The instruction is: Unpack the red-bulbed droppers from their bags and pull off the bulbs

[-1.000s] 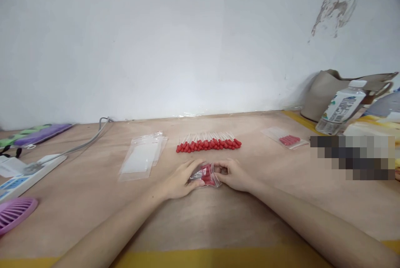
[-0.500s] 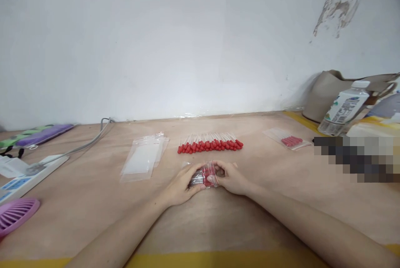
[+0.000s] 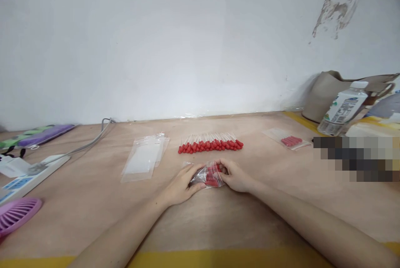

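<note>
Pinching a small clear plastic bag (image 3: 208,176) of red-tipped sticks between them, the left hand (image 3: 181,185) and right hand (image 3: 236,177) grip its crinkled, glossy film — it lies on the tan wooden table (image 3: 93,201), just before a loose row of red-tipped sticks (image 3: 210,144).

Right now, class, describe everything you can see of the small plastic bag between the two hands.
The small plastic bag is clear, crinkled film with glints of light on it. Red-tipped pieces show through it, bunched together. It lies flat on the wooden table, just in front of the row of loose red-tipped sticks. The left hand presses its left end; the right hand pinches its right end.
</note>
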Motion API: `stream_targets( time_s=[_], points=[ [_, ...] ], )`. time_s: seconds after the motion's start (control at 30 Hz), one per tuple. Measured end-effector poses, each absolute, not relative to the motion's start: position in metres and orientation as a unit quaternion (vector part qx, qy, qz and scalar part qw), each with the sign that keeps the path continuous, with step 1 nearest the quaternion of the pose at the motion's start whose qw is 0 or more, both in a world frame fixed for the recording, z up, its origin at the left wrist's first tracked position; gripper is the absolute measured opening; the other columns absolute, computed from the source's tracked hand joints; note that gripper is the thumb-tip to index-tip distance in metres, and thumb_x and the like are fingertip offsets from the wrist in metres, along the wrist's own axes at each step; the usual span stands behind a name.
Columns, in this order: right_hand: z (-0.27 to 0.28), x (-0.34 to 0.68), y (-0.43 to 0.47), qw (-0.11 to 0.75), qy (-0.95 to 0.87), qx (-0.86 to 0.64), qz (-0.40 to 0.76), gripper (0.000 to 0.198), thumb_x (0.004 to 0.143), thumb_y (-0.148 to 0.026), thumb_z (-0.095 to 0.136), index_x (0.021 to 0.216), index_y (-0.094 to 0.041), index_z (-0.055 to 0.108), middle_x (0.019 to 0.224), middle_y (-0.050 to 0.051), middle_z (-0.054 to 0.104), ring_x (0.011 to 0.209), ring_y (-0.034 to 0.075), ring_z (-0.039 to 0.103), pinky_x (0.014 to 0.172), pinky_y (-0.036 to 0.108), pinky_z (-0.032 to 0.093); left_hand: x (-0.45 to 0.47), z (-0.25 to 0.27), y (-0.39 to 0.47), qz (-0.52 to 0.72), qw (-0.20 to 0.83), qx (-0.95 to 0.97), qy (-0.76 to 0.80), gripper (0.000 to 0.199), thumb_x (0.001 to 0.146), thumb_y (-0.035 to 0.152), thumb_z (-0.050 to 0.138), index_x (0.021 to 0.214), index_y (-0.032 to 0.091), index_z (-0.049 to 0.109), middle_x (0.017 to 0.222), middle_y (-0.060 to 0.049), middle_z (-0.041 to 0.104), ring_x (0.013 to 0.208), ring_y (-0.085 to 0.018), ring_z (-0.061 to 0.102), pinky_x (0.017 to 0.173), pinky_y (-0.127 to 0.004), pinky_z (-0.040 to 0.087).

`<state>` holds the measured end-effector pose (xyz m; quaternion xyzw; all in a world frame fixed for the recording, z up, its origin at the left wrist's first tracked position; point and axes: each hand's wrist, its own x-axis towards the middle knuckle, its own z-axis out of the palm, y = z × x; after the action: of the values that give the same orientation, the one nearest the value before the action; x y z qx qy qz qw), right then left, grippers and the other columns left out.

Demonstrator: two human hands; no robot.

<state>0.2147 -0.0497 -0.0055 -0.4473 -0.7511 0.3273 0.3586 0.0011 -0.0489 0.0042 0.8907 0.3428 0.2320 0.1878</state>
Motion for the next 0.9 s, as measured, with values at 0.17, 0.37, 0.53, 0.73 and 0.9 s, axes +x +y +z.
stream_targets(
  time_s=[0.17, 0.37, 0.53, 0.73, 0.9],
  points=[
    [-0.011, 0.212, -0.048, 0.347, -0.752, -0.467, 0.310, 0.018, 0.073, -0.009, 0.048, 0.089, -0.016, 0.054, 0.075, 0.001, 0.060, 0.063, 0.012, 0.051, 0.059, 0.026, 0.041, 0.001, 0.005, -0.049, 0.238, 0.188, 0.891, 0.338, 0.048, 0.082, 0.032, 0.053, 0.126, 0.023, 0.038, 0.123, -0.008, 0.049, 0.110, -0.021, 0.047, 0.093, -0.040, 0.039],
    [-0.007, 0.227, -0.046, 0.385, -0.717, -0.459, 0.357, 0.010, 0.077, -0.015, 0.047, 0.087, -0.018, 0.049, 0.084, 0.003, 0.059, 0.075, 0.014, 0.056, 0.071, 0.032, 0.046, 0.000, 0.004, -0.050, 0.230, 0.186, 0.892, 0.341, 0.048, 0.082, 0.033, 0.052, 0.127, 0.022, 0.037, 0.123, -0.008, 0.049, 0.111, -0.021, 0.046, 0.094, -0.039, 0.038],
    [0.001, 0.254, -0.041, 0.395, -0.610, -0.432, 0.534, 0.024, 0.073, -0.030, 0.058, 0.089, -0.019, 0.045, 0.080, 0.001, 0.060, 0.067, 0.012, 0.060, 0.064, 0.030, 0.050, -0.001, 0.004, -0.050, 0.228, 0.188, 0.892, 0.343, 0.048, 0.083, 0.035, 0.051, 0.127, 0.023, 0.037, 0.123, -0.008, 0.049, 0.111, -0.022, 0.046, 0.093, -0.040, 0.038],
    [0.021, 0.296, -0.026, 0.498, -0.564, -0.465, 0.467, 0.034, 0.065, -0.038, 0.066, 0.090, -0.017, 0.056, 0.082, 0.003, 0.063, 0.066, 0.012, 0.060, 0.061, 0.026, 0.049, -0.002, 0.003, -0.048, 0.217, 0.192, 0.887, 0.359, 0.044, 0.083, 0.037, 0.050, 0.124, 0.024, 0.042, 0.121, -0.007, 0.050, 0.110, -0.022, 0.047, 0.093, -0.038, 0.038],
    [0.026, 0.291, -0.024, 0.648, -0.539, -0.462, 0.277, 0.030, 0.073, -0.038, 0.060, 0.094, -0.018, 0.057, 0.086, 0.006, 0.063, 0.073, 0.015, 0.061, 0.067, 0.031, 0.051, -0.002, 0.004, -0.048, 0.236, 0.207, 0.876, 0.367, 0.048, 0.079, 0.039, 0.055, 0.124, 0.024, 0.044, 0.128, -0.008, 0.045, 0.116, -0.024, 0.043, 0.097, -0.039, 0.035]
  ],
)
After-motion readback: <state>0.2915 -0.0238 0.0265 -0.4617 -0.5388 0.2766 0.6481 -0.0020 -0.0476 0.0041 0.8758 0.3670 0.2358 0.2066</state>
